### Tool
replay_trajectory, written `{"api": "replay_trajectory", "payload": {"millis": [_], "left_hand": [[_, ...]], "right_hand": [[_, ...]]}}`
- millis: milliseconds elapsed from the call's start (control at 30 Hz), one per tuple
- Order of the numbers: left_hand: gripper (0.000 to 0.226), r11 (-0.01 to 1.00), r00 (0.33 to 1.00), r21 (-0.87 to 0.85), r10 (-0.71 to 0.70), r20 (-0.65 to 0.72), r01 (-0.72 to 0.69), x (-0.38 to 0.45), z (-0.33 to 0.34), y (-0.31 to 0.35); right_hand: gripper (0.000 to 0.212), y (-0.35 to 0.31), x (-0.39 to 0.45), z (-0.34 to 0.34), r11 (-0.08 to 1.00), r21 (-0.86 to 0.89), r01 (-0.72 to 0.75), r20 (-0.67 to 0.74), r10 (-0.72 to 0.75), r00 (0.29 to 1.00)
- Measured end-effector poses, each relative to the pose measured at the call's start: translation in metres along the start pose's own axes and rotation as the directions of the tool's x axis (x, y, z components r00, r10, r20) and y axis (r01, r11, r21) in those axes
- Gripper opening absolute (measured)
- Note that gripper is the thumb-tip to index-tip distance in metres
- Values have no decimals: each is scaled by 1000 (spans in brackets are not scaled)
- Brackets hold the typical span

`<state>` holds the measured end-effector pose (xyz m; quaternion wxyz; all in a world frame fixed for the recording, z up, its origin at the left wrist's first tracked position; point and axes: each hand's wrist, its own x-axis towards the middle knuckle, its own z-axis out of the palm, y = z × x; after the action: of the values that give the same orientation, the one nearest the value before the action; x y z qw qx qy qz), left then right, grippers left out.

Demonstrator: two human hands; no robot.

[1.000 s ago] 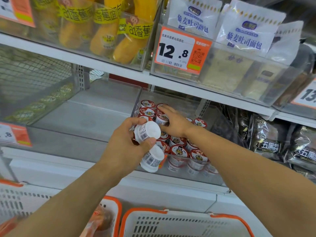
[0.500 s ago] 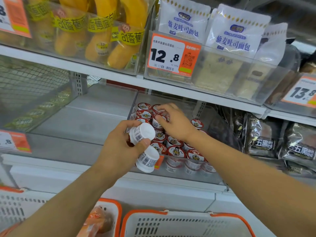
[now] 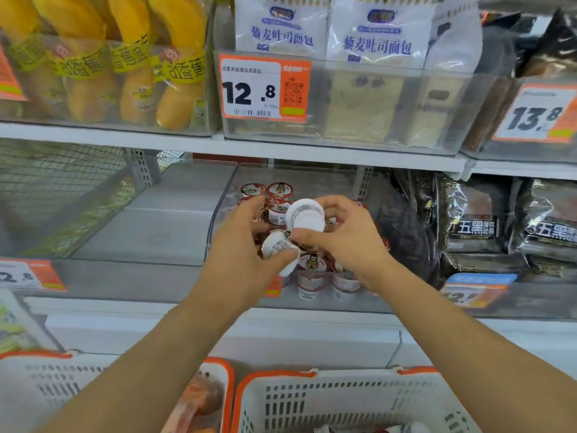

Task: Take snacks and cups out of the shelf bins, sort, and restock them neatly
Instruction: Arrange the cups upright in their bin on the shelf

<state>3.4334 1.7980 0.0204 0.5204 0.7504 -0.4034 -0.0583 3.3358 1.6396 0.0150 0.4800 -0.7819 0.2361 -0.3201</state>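
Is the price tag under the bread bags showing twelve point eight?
Yes, the orange price tag on the bin below the bread bags reads 12.8.

White-bottomed cups (image 3: pixel 307 217), red-rimmed lids (image 3: pixel 280 190); yellow snacks (image 3: pixel 175 67); baskets (image 3: pixel 343 398) white, seemingly orange-trimmed.

I see both bare forearms reaching forward from the lower corners, meeting at the middle. My left hand (image 3: pixel 246 254) has its fingers curled, thumb pressed on a small cup (image 3: pixel 276 245). My right hand (image 3: pixel 346 239) faces it, thumb and fingers pinching another cup (image 3: pixel 307 215) bottom-out. The two hands nearly touch.
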Motion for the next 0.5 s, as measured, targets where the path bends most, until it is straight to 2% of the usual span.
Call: {"api": "replay_trajectory", "payload": {"millis": [67, 133, 200, 300, 367, 433, 500], "left_hand": [[67, 997, 997, 79, -10, -75, 16, 8, -1, 0], [42, 992, 991, 116, 53, -124, -38, 17, 0, -1], [37, 982, 988, 171, 103, -117, -82, 27, 5, -7], [41, 935, 987, 320, 158, 1, -150, 35, 14, -28], [41, 894, 983, 407, 171, 72, -186, 38, 16, -40], [35, 874, 977, 439, 164, 133, -207, 42, 14, -45], [28, 872, 968, 437, 138, 210, -219, 46, 10, -44]], "right_hand": [[47, 13, 13, 1, 990, -143, 6, -78, -18, 997], [40, 25, 22, 6, 975, -219, 41, -62, -56, 997], [37, 36, 31, 11, 964, -254, 79, -17, -86, 996], [40, 45, 42, 13, 965, -240, 106, 59, -95, 994], [46, 50, 46, 12, 943, -284, 170, 158, -129, 979], [46, 53, 47, 10, 931, -307, 197, 237, -126, 963], [38, 53, 49, 9, 940, -296, 167, 221, -103, 970]]}}
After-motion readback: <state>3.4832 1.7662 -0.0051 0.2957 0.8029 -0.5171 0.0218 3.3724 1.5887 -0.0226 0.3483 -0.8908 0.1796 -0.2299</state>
